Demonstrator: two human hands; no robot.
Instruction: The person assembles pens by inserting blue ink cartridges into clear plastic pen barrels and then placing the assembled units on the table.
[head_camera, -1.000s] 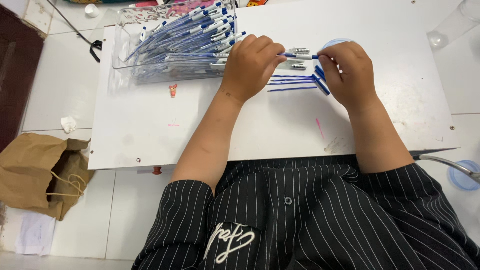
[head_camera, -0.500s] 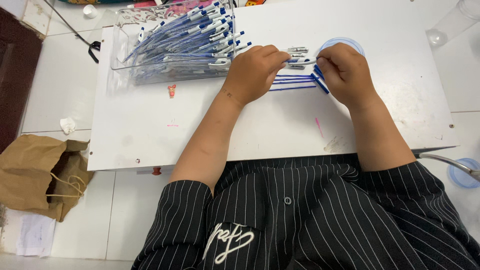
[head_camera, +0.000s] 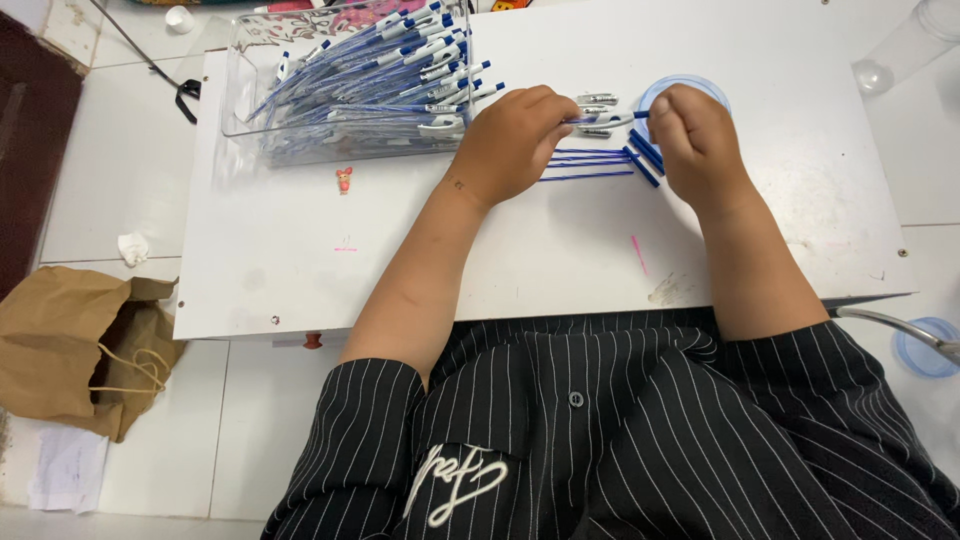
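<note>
A pen (head_camera: 605, 120) sits between the two hands, up in the air just over the white table (head_camera: 500, 250). The left hand (head_camera: 515, 140) is curled tight around the clear end of it, and the right hand (head_camera: 695, 135) pinches the blue end with its fingers bunched close, so both hands hold the same pen. I think the pen could slip, because the parts are thin and smooth and the hands meet at one small spot. If it pops loose, it could roll off the table edge. Just under the hands lie thin blue ink sticks (head_camera: 590, 160) side by side, and a few short blue pieces (head_camera: 645, 160) rest beside them. A wrist could bump these and send them rolling or mix them up. Some small clear and silver pen tips (head_camera: 597, 100) lie near the left fingers, and they look easy to knock away and lose. A round blue lid (head_camera: 685, 88) peeks out behind the right hand. Farther left stands a clear box (head_camera: 250, 110) full of pens (head_camera: 380, 70), well apart from the hands. A brown paper bag (head_camera: 70, 350) sits on the floor.
</note>
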